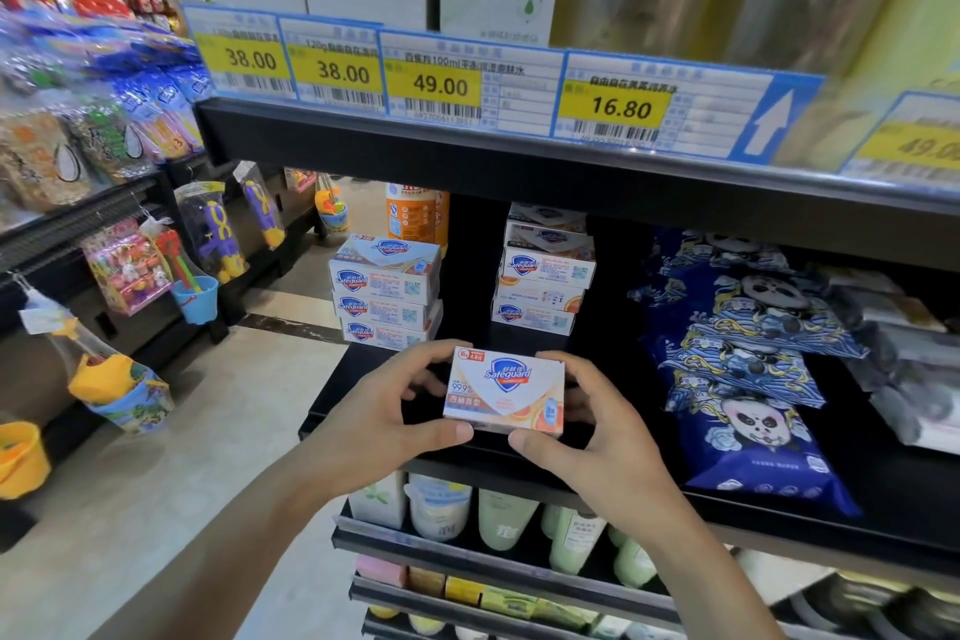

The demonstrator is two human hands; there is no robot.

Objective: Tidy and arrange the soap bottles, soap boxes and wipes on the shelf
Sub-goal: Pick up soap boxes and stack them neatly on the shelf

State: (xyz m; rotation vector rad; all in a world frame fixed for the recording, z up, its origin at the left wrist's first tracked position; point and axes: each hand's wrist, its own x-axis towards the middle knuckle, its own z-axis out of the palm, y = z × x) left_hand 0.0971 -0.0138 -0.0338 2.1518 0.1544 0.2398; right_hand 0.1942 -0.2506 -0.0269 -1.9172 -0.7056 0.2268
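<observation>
The left hand (384, 411) and right hand (587, 426) are nearest, gripping a soap box (505, 390) between them just above the front edge of the black shelf (363, 379). The box is white with a blue shield logo, an orange band and a small red sticker at its top left corner; its face tilts up toward the camera. Each hand has its thumb on the near edge and its curled fingers on the far edge, so the box's short sides are partly covered.

Going rightward along the shelf: a left stack of soap boxes (387, 291) with an orange bottle (415, 216) behind it, partly hidden; a right stack of soap boxes (545, 276), its top ones deep in shadow; blue panda-print wipes (748, 359) lying overlapped; and grey packs (904, 353), blurred and cut off by the edge.
</observation>
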